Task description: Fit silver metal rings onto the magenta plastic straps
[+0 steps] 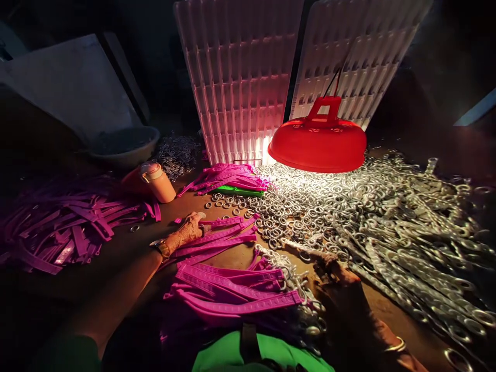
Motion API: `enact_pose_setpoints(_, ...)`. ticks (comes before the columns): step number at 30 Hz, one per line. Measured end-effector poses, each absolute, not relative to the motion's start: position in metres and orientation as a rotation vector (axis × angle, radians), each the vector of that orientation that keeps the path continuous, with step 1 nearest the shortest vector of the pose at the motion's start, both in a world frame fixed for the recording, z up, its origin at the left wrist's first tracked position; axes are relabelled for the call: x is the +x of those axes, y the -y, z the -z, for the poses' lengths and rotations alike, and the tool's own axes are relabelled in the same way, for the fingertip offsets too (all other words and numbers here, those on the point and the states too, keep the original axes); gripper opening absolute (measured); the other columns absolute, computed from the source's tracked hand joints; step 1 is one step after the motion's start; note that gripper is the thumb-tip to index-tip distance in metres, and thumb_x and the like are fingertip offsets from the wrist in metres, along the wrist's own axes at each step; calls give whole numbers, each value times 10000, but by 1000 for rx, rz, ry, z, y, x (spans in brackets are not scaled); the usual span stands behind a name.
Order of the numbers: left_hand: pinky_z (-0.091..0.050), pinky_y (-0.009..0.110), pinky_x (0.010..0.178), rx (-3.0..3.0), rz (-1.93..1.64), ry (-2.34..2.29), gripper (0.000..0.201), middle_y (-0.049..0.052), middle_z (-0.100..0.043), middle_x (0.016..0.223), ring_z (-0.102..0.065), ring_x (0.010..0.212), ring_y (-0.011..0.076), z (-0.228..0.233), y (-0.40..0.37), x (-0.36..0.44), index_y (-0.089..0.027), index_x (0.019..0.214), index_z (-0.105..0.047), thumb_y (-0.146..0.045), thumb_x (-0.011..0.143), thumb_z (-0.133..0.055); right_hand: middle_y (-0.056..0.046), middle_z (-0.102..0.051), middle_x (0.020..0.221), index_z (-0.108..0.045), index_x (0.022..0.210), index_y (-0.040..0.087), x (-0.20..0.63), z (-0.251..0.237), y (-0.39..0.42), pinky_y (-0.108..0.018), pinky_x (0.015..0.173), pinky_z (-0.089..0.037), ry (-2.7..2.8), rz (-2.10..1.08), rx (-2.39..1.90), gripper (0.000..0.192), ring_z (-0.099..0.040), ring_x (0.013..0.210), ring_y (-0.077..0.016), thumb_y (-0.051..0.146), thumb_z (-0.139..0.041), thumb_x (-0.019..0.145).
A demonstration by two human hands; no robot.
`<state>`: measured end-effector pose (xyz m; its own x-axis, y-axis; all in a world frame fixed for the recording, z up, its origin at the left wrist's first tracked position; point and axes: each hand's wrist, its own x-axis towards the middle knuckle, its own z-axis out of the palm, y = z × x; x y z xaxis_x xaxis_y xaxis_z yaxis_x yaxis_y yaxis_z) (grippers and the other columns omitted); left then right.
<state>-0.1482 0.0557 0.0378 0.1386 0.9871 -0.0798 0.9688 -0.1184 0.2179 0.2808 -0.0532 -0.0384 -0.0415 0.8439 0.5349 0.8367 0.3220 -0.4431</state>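
My left hand [190,228], with wraps on its fingers and a watch on the wrist, reaches over loose magenta straps [228,238]. Its fingers close around the end strap of that row. On the right, my right hand [336,273] is mostly in shadow, fingers closed, with a pale narrow strip [300,247] sticking out to the left. What kind of strip it is cannot be made out. Between my hands and my body lies a bundle of magenta straps [240,294], with pale metal rings [306,289] at their right ends.
A large heap of metal rings [318,201] spreads right under a red hanging lamp [318,144]. More magenta straps [70,227] lie left, near an orange bottle [160,183]. Behind are a basin [127,150] and ribbed white panels [240,77]. A green item [240,191] lies under another strap pile [228,176].
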Motion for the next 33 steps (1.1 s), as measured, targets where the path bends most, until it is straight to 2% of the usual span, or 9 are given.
enact_pose_setpoints(4,-423,435,925,2181,0,-1860,611,164,-611,1159,-579,1054,323,-51,-43,-149,-129,1274,-528,-509,796,-525,-72,-699,911,-593,1042,186,283,46,48,-278,670,-527,1858,-131,-1442,251,-667,777,-199,214,-455,834)
enact_pose_setpoints(8,-341,528,991,2269,271,-1738,890,213,-485,1306,-464,1161,378,-55,-24,-134,-101,1434,-315,-483,693,-625,-68,-692,868,-589,1057,194,281,50,43,-295,630,-510,1903,145,-1452,287,-640,710,-208,204,-448,808)
enact_pose_setpoints(11,-329,509,998,2339,341,-1782,880,231,-459,1299,-451,1131,378,-49,-12,-122,-57,1446,-286,-430,714,-600,-75,-667,803,-576,1033,183,278,51,44,-303,601,-489,1959,274,-1413,277,-596,656,-211,214,-467,781)
enact_pose_setpoints(15,-394,429,935,2339,250,-1797,887,214,-533,1159,-509,1035,346,-47,-6,-111,-19,1406,-352,-511,705,-583,-58,-621,700,-555,980,186,277,52,44,-297,568,-459,1968,332,-1389,227,-550,596,-203,216,-450,781)
enact_pose_setpoints(17,-415,400,907,2322,228,-1806,806,201,-570,1108,-536,1016,338,-50,-6,-106,-28,1348,-429,-459,687,-594,-51,-610,688,-560,985,195,278,53,44,-299,583,-452,1971,307,-1426,232,-550,603,-202,225,-451,782)
enact_pose_setpoints(20,-456,363,777,2268,237,-1846,534,163,-638,1004,-608,917,320,-55,-7,-99,-116,1135,-580,-377,670,-579,-53,-603,690,-571,950,199,278,54,43,-308,614,-447,1955,240,-1483,216,-547,618,-201,237,-452,774)
enact_pose_setpoints(23,-428,323,621,2226,242,-1880,323,138,-674,890,-646,786,300,-56,-7,-95,-165,916,-598,-341,645,-578,-61,-605,697,-573,931,193,277,55,42,-311,625,-443,1936,234,-1521,220,-538,621,-201,213,-432,763)
enact_pose_setpoints(29,-353,285,519,2082,232,-1910,214,107,-687,767,-652,686,258,-50,-9,-96,-195,827,-561,-334,665,-563,-72,-644,726,-555,952,175,276,55,42,-318,635,-447,1971,360,-1403,264,-561,607,-207,162,-432,720)
enact_pose_setpoints(33,-426,327,651,2106,228,-1889,240,99,-685,802,-651,781,280,-45,-2,-93,-194,873,-558,-334,678,-569,-67,-631,707,-569,971,188,276,56,41,-319,637,-446,1972,292,-1502,294,-549,606,-212,175,-442,707)
